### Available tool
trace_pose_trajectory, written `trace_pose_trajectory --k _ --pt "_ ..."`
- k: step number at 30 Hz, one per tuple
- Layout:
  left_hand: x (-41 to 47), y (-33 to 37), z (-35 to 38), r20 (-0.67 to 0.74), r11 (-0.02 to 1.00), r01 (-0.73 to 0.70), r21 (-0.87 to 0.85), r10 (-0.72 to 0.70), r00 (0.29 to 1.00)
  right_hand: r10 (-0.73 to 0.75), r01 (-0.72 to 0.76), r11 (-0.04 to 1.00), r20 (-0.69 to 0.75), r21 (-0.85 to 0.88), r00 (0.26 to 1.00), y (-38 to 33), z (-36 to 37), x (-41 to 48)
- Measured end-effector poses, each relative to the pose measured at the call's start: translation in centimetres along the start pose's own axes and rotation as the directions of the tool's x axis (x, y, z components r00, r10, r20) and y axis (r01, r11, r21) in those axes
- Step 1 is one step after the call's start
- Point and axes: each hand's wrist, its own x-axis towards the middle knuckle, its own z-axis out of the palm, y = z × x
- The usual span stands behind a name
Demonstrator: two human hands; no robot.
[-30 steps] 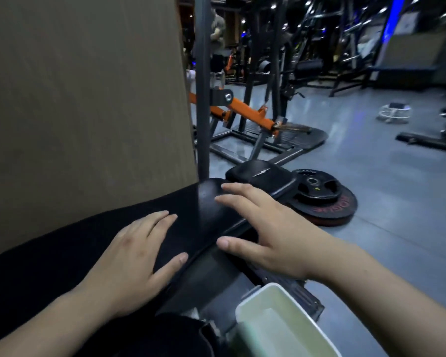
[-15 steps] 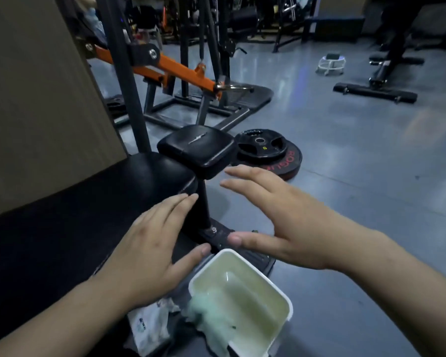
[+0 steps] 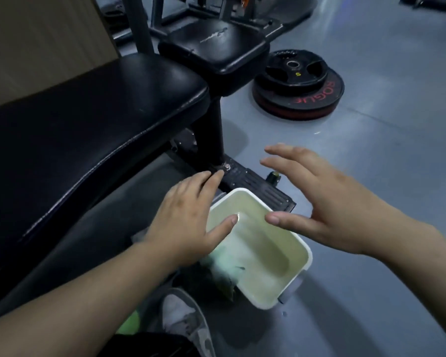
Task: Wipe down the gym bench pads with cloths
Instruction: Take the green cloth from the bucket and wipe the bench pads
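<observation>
Bench pad (image 3: 101, 119) | left grip (image 3: 188, 217), right grip (image 3: 327, 202) moved off it, above tub (image 3: 268, 256) | both spread, empty

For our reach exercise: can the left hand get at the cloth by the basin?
Probably yes: the left hand hovers open right above the cloth at the rim of the basin, nothing between.

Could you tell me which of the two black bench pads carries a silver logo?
The small square pad, beside the weight plates; the long pad shows none.
</observation>
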Motion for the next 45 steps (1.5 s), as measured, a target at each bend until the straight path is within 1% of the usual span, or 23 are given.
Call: trace_pose_trajectory --k 3,5,7,10,14,16,20,24,26,28,31,33,34,36,37,39,42,45 --pt "-1.5 -1.9 3.7 0.076 0.997 0.070 0.016 -0.071 0.995 -0.034 0.033 0.999 0.029 0.025 0.999 0.9 3.9 0.8" --pt "-2.3 -3.3 5.7 0.133 0.991 0.131 0.037 -0.135 0.982 -0.065 0.063 0.997 0.047 0.045 0.997 1.7 6.6 1.7" --pt "-2.8 -4.6 7.2 0.179 0.978 0.200 0.056 -0.207 0.962 -0.063 0.058 0.996 0.086 0.061 0.994 2.5 9.4 2.8" --pt "-3.0 -5.8 8.7 0.291 0.955 0.280 0.096 -0.296 0.910 -0.063 0.050 0.995 0.166 0.086 0.984 3.8 13.3 4.4" --pt "-2.6 -7.0 10.4 0.423 0.941 0.295 0.163 -0.337 0.841 -0.136 0.123 0.989 0.185 0.082 0.973 4.9 17.9 5.7" --pt "-2.8 -7.8 11.2 0.462 0.935 0.315 0.164 -0.355 0.813 -0.139 0.120 0.988 0.218 0.097 0.966 5.2 20.1 5.8" --pt "-3.3 -8.9 12.8 0.525 0.911 0.409 0.043 -0.369 0.767 -0.163 0.124 0.982 0.306 0.144 0.938 5.3 23.9 6.2" --pt "-2.8 -8.3 13.6 0.516 0.887 0.453 -0.093 -0.346 0.783 -0.206 0.112 0.958 0.364 0.264 0.909 5.1 25.6 6.6" --pt "-2.6 -7.9 13.5 0.505 0.871 0.468 -0.150 -0.340 0.793 -0.213 0.098 0.950 0.387 0.296 0.897 4.9 25.9 6.8" --pt "-2.4 -7.6 13.1 0.498 0.844 0.497 -0.203 -0.348 0.794 -0.185 0.071 0.957 0.402 0.281 0.897 4.6 25.8 6.9" --pt "-1.8 -7.0 12.1 0.506 0.798 0.545 -0.258 -0.369 0.780 -0.115 0.044 0.981 0.383 0.189 0.916 3.9 24.7 6.6" --pt "-1.2 -6.4 11.0 0.483 0.775 0.561 -0.291 -0.388 0.785 -0.073 -0.009 0.974 0.352 0.226 0.933 3.5 23.2 6.1" --pt "-0.8 -6.0 10.2 0.463 0.763 0.566 -0.313 -0.398 0.792 -0.033 -0.064 0.963 0.349 0.263 0.937 3.3 22.2 5.9" --pt "-0.1 -5.3 8.6 0.420 0.719 0.586 -0.374 -0.432 0.798 0.067 -0.187 0.924 0.340 0.334 0.938 2.8 19.7 5.5" --pt "0.2 -5.0 7.6 0.388 0.691 0.594 -0.412 -0.457 0.800 0.103 -0.224 0.899 0.316 0.375 0.943 2.5 18.4 5.4" --pt "0.9 -4.3 5.5 0.328 0.622 0.587 -0.518 -0.489 0.808 0.142 -0.238 0.865 0.239 0.442 0.960 1.6 15.6 5.3" --pt "1.7 -3.2 1.4 0.345 0.417 0.551 -0.723 -0.473 0.811 0.188 -0.234 0.842 0.144 0.486 0.972 0.0 10.9 5.5" --pt "2.2 -1.9 -3.2 0.370 0.230 0.490 -0.841 -0.415 0.831 0.192 -0.159 0.840 -0.009 0.519 0.981 -2.0 6.0 6.0"
